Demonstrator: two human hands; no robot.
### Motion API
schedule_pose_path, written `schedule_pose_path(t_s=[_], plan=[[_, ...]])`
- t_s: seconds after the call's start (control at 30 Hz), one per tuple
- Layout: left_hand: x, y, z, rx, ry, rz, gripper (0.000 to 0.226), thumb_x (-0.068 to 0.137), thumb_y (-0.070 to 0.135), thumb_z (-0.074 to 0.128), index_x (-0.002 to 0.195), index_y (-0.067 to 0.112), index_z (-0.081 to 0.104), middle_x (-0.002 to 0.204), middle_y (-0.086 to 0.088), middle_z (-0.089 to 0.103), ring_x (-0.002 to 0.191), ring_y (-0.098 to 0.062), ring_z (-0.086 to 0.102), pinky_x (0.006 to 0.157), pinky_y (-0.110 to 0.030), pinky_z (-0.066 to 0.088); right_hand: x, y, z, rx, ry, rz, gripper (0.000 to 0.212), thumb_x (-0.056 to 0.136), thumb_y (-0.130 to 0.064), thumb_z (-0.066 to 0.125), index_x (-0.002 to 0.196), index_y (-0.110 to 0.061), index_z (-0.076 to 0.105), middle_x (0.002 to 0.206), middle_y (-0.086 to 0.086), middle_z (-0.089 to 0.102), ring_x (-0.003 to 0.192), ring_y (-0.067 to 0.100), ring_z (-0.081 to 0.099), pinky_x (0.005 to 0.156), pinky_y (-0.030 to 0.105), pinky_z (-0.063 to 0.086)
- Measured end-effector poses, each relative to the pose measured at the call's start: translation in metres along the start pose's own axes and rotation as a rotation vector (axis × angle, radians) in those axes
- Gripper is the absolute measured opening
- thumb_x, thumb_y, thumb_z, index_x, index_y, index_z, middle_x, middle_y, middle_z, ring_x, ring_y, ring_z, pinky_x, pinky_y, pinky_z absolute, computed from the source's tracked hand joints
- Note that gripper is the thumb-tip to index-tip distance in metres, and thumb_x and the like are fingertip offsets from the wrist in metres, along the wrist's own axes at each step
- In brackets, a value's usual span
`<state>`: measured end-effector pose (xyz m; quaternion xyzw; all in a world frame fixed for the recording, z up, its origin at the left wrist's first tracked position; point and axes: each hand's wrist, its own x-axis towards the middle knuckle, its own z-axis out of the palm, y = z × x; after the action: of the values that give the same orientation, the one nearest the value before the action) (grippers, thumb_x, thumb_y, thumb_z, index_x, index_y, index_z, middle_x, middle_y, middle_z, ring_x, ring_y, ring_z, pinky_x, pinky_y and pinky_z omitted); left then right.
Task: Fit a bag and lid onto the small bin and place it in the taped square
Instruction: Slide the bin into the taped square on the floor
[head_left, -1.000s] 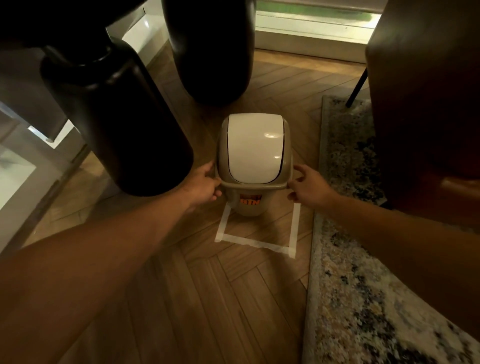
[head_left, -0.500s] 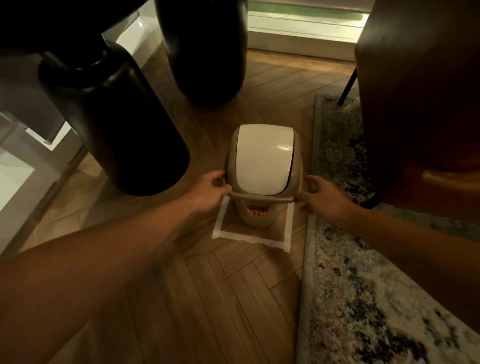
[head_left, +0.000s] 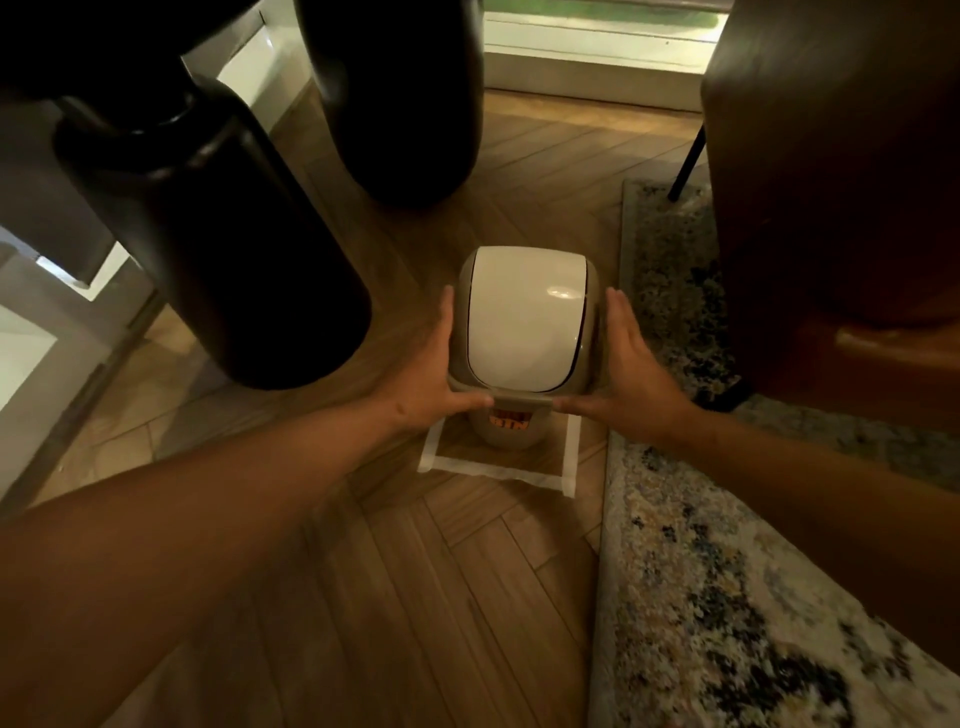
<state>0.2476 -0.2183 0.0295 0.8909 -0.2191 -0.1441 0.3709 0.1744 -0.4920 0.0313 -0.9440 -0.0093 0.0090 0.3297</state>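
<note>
A small beige bin (head_left: 506, 434) with an orange label stands on the wooden floor inside a square of white tape (head_left: 498, 470). A swing lid (head_left: 524, 319) with a white flap sits on top of it. My left hand (head_left: 431, 374) lies flat against the lid's left side, thumb under the front rim. On the lid's right side my right hand (head_left: 623, 371) presses in the same way. No bag edge shows under the lid.
Two thick black table legs (head_left: 218, 249) stand left and behind the bin. A patterned rug (head_left: 727, 597) runs along the right, its edge touching the tape. A brown armchair (head_left: 841, 182) sits on the rug at right. A window sill (head_left: 597, 57) lies beyond.
Both hands slid forward along the lid's sides, from the front rim corners to flat against the sides. The bin has come to rest inside the taped square.
</note>
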Motion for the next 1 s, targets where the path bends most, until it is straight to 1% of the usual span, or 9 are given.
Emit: schedule_pose_path(t_s=[0.07, 0.2, 0.3, 0.43, 0.6, 0.67, 0.77, 0.9, 1.0], plan=[[0.0, -0.003, 0.002, 0.086, -0.02, 0.041, 0.142, 0.067, 0.041, 0.088, 0.153, 0.027, -0.024, 0.166, 0.002, -0.01, 0.149, -0.009, -0.007, 0.121, -0.032, 0.004, 0.005, -0.002, 0.003, -0.014, 0.009, -0.031, 0.151, 0.06, -0.065, 0.087, 0.162, -0.024, -0.017, 0.172, 0.003, -0.015, 0.157, 0.016, -0.016, 0.124, 0.05, 0.017], [0.001, -0.011, 0.005, 0.099, -0.012, 0.033, 0.134, 0.074, 0.033, 0.085, 0.154, 0.026, -0.022, 0.166, 0.002, -0.008, 0.139, 0.003, -0.006, 0.112, -0.02, -0.001, 0.008, 0.0, 0.015, -0.028, -0.023, -0.072, 0.146, 0.067, -0.06, 0.085, 0.161, -0.025, -0.022, 0.171, 0.001, -0.022, 0.155, 0.015, -0.02, 0.12, 0.057, 0.028], [0.006, -0.014, 0.004, 0.079, -0.017, 0.015, 0.13, 0.077, 0.03, 0.083, 0.154, 0.029, -0.022, 0.166, 0.003, -0.005, 0.138, 0.002, -0.003, 0.113, -0.024, 0.004, 0.009, 0.004, 0.021, -0.013, -0.015, -0.064, 0.142, 0.068, -0.069, 0.076, 0.16, -0.029, -0.024, 0.171, 0.0, -0.023, 0.155, 0.014, -0.018, 0.115, 0.055, 0.033], [0.012, -0.016, -0.001, 0.127, -0.006, 0.018, 0.128, 0.078, 0.03, 0.082, 0.154, 0.031, -0.02, 0.167, 0.002, 0.0, 0.14, -0.002, 0.001, 0.115, -0.029, 0.008, 0.013, 0.008, 0.027, -0.014, 0.03, -0.038, 0.143, 0.07, -0.058, 0.086, 0.161, -0.03, -0.021, 0.172, 0.001, -0.02, 0.151, 0.004, -0.016, 0.115, 0.047, 0.031], [0.02, -0.022, -0.01, 0.112, -0.025, 0.025, 0.127, 0.076, 0.028, 0.083, 0.156, 0.028, -0.016, 0.167, -0.001, 0.0, 0.152, -0.018, 0.002, 0.124, -0.045, 0.012, 0.018, 0.011, 0.037, 0.024, 0.063, -0.044, 0.141, 0.069, -0.06, 0.086, 0.162, -0.029, -0.015, 0.173, 0.003, -0.011, 0.157, 0.015, -0.011, 0.114, 0.041, 0.023], [0.021, -0.023, -0.009, 0.097, -0.021, 0.023, 0.128, 0.075, 0.029, 0.084, 0.156, 0.03, -0.015, 0.167, -0.001, 0.001, 0.153, -0.018, 0.003, 0.123, -0.047, 0.014, 0.018, 0.013, 0.038, 0.061, 0.092, -0.039, 0.142, 0.066, -0.059, 0.088, 0.163, -0.029, -0.012, 0.174, 0.001, -0.003, 0.158, 0.013, -0.005, 0.122, 0.043, 0.02], [0.02, -0.025, -0.006, 0.005, -0.026, -0.012, 0.126, 0.073, 0.032, 0.085, 0.156, 0.035, -0.01, 0.167, 0.002, 0.008, 0.152, -0.016, 0.01, 0.122, -0.046, 0.019, 0.017, 0.014, 0.037, 0.189, 0.139, -0.018, 0.139, 0.061, -0.061, 0.09, 0.161, -0.039, -0.003, 0.168, -0.009, 0.016, 0.155, 0.004, 0.012, 0.124, 0.034, 0.026], [0.017, -0.028, -0.005, -0.127, -0.019, -0.1, 0.105, 0.077, 0.031, 0.082, 0.156, 0.034, 0.014, 0.157, 0.002, 0.037, 0.14, -0.012, 0.039, 0.114, -0.041, 0.038, 0.012, 0.019, 0.039, 0.284, 0.006, 0.061, 0.124, 0.068, -0.052, 0.091, 0.162, -0.027, 0.015, 0.162, 0.001, 0.033, 0.151, 0.021, 0.031, 0.119, 0.049, 0.036], [0.014, -0.031, -0.003, -0.154, 0.008, -0.119, 0.084, 0.082, 0.022, 0.078, 0.153, 0.026, 0.032, 0.143, 0.002, 0.055, 0.12, -0.005, 0.053, 0.103, -0.028, 0.047, 0.006, 0.021, 0.036, 0.335, -0.057, 0.103, 0.116, 0.076, -0.044, 0.089, 0.163, -0.037, 0.013, 0.154, -0.009, 0.05, 0.136, 0.009, 0.05, 0.112, 0.034, 0.046]])
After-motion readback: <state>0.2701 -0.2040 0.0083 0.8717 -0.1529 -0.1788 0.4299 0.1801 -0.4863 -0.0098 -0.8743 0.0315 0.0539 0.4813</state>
